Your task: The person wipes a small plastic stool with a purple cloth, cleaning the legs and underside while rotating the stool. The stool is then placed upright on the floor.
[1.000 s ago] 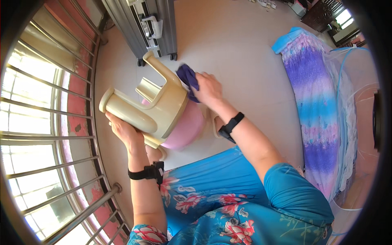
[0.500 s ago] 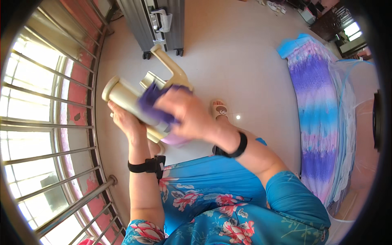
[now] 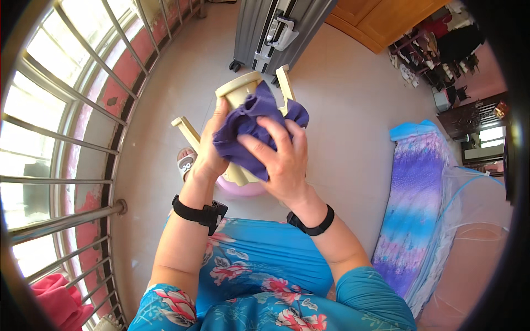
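A cream plastic frame (image 3: 236, 91) with bar-like legs or arms is held up in front of me; its exact kind I cannot tell. Below it shows a rounded lilac part (image 3: 240, 189), and whether it is joined to the frame is hidden. My left hand (image 3: 208, 149) grips the frame's left side, with the thumb along it. Over the middle of the frame lies a crumpled purple cloth (image 3: 243, 132). My right hand (image 3: 287, 160) presses that cloth against the plastic with bent, partly spread fingers. Much of the frame is covered by cloth and hands.
A grey suitcase (image 3: 306, 36) stands on the tiled floor ahead. Metal window bars (image 3: 66, 223) run along the left, with a pink cloth (image 3: 55, 300) beside them. To the right lies tie-dyed fabric (image 3: 414, 187) beside sheer netting. Farther off are a wooden cabinet (image 3: 381, 19) and a shoe rack (image 3: 436, 55).
The cream frame has been turned and moved right. My right hand, blurred before, now rests with the cloth spread over the frame. The view has swung to the left.
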Tool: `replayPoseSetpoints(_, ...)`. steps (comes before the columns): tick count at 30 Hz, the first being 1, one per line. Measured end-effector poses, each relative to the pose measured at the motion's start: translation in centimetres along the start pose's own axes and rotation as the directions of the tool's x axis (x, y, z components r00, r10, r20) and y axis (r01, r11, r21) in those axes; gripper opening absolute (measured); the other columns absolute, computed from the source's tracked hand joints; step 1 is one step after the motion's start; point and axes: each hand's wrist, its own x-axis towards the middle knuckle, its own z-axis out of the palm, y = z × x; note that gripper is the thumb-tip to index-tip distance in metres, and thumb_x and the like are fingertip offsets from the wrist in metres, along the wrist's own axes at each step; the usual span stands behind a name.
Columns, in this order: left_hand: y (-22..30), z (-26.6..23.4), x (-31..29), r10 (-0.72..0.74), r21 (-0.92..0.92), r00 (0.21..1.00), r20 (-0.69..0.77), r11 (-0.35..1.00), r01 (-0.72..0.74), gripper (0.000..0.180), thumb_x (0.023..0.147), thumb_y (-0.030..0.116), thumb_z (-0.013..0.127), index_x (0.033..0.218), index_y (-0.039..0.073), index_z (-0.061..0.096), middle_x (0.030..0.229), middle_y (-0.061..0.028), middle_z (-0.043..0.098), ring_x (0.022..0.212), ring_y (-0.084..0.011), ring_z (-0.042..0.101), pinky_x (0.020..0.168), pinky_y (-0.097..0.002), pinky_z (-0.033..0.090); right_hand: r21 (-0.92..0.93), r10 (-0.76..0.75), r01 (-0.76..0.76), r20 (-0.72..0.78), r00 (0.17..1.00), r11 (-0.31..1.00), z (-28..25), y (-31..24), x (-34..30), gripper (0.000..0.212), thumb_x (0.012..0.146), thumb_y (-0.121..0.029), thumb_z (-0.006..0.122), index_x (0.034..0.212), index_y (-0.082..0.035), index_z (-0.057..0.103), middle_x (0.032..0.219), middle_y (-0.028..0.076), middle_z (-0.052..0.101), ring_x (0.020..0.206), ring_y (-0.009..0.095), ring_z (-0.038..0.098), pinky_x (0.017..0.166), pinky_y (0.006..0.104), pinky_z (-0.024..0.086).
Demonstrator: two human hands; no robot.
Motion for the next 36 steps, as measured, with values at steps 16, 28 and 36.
replayPoseSetpoints(16, -0.3, 1.5, -2.0, -0.034, 0.205, 0.990, 0.138, 0.979, 0.006, 0.086, 0.102, 0.073, 0.020, 0.144, 0.006, 0.052, 0.136, -0.0155, 0.062, 0.129, -0.0275, 0.059, 0.113, -0.0429, 0.043, -0.241, 0.182, -0.146, 0.132, 0.974, 0.959, -2.8, -2.6, 2.4, 0.052, 0.073, -0.012, 0.078, 0.124, -0.022, 0.070, 0.106, 0.008, 0.056, 0.094, 0.029, 0.061, 0.077, 0.0412, 0.053)
replayPoseSetpoints(28, 0.1, 0.2, -2.8, -0.132, 0.053, 0.971, 0.197, 0.991, 0.123, 0.090, 0.100, 0.077, 0.022, 0.144, 0.005, 0.052, 0.136, -0.0132, 0.062, 0.125, -0.0235, 0.057, 0.112, -0.0388, 0.040, -0.231, 0.389, -0.343, 0.197, 0.900, 0.910, -2.6, -7.2, -1.7, 0.058, 0.081, -0.007, 0.073, 0.137, -0.018, 0.061, 0.117, 0.013, 0.054, 0.107, 0.037, 0.061, 0.083, 0.0458, 0.056)
replayPoseSetpoints(36, 0.5, 0.0, -4.1, -0.023, 0.042, 0.977, 0.212, 0.999, 0.014, 0.088, 0.098, 0.079, 0.023, 0.146, 0.012, 0.054, 0.143, -0.0117, 0.058, 0.130, -0.0220, 0.055, 0.111, -0.0375, 0.041, -0.263, 0.233, -0.184, 0.167, 0.958, 0.947, -0.9, -7.3, 4.0, 0.049, 0.081, -0.014, 0.074, 0.130, -0.016, 0.065, 0.110, 0.008, 0.059, 0.101, 0.033, 0.063, 0.078, 0.0451, 0.057)
